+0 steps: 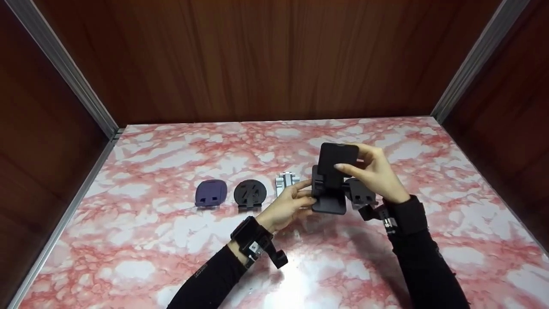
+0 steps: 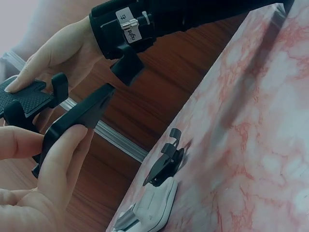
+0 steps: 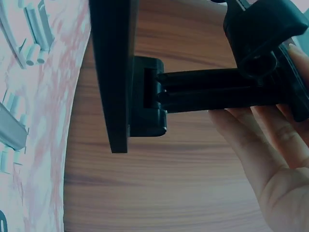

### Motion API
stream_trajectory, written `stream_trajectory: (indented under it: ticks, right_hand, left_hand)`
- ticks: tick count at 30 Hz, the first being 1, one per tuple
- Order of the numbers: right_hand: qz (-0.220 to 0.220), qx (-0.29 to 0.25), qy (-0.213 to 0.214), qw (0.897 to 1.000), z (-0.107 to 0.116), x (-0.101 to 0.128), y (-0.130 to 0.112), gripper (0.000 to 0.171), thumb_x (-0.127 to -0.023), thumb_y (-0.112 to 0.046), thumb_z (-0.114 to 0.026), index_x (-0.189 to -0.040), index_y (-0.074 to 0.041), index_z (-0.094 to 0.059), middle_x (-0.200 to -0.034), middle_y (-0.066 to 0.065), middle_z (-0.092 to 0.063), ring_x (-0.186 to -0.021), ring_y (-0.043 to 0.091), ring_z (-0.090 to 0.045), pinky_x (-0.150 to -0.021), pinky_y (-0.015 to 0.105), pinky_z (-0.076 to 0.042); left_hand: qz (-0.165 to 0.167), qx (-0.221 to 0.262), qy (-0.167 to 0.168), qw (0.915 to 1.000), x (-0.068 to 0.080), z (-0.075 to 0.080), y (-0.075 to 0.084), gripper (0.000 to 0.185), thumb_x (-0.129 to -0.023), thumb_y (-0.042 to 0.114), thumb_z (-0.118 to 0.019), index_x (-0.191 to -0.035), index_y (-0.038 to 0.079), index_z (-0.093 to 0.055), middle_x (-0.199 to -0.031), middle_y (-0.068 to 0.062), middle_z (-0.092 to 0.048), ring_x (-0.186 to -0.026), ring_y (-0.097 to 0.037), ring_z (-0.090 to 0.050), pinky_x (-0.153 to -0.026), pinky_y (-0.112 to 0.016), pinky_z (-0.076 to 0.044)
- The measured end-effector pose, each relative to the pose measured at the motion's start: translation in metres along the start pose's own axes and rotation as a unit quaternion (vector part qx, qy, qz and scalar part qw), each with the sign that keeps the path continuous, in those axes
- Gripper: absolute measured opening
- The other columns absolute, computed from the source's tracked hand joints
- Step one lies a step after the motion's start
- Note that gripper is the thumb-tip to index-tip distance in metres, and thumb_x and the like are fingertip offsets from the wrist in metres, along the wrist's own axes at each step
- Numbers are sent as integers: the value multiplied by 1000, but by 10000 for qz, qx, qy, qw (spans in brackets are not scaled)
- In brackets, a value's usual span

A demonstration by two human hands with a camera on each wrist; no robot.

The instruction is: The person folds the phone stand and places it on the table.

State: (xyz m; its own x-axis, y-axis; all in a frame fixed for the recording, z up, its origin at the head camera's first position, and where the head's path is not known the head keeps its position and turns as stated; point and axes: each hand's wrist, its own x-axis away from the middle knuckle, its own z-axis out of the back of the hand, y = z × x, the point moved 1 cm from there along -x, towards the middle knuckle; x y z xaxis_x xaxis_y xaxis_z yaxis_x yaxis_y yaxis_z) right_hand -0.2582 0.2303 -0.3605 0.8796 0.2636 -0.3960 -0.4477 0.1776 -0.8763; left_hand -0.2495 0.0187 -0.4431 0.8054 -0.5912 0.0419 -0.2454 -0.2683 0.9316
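Observation:
A black folding phone stand point(image 1: 332, 161) is held up over the table between both hands. My left hand point(image 1: 285, 208) pinches the edge of its flat base point(image 2: 79, 118) between thumb and fingers. With the thumb on the front and fingers behind, my right hand point(image 1: 379, 174) grips the upper plate. A textured pad and two small hooks show on that plate in the left wrist view. Seen from the right wrist, a hinged arm point(image 3: 207, 89) joins base and upper plate and is unfolded. Part of the base is hidden behind the upper plate in the head view.
In a row on the red-and-white marbled table point(image 1: 171, 253) lie a purple stand point(image 1: 211, 192), a round black stand point(image 1: 250, 193), a white stand point(image 1: 283, 179) and a dark grey stand point(image 1: 361, 193) by the right wrist. Brown wooden panels point(image 1: 274, 60) surround the table.

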Motion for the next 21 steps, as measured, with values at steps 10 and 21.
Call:
stream_trajectory:
  ticks: [10,21]
  right_hand:
    - [231,419,569,9972,-4,-3,2,34,-81,11,-73,-114,10,-67,-90,-12,-74,-81,4,-69,-69,18,-59]
    - [704,1063,886,9879,-6,-5,7,30,-77,8,-78,-106,6,-70,-91,-11,-71,-82,3,-68,-71,16,-59]
  left_hand:
    - [-63,30,123,9999,1,-2,2,60,-91,-9,-46,-149,-8,-31,-132,-29,-57,-90,-10,-68,-86,-27,-60]
    - [-89,83,122,9999,2,-3,3,59,-92,-10,-46,-149,-8,-31,-130,-29,-59,-94,-13,-68,-91,-31,-59]
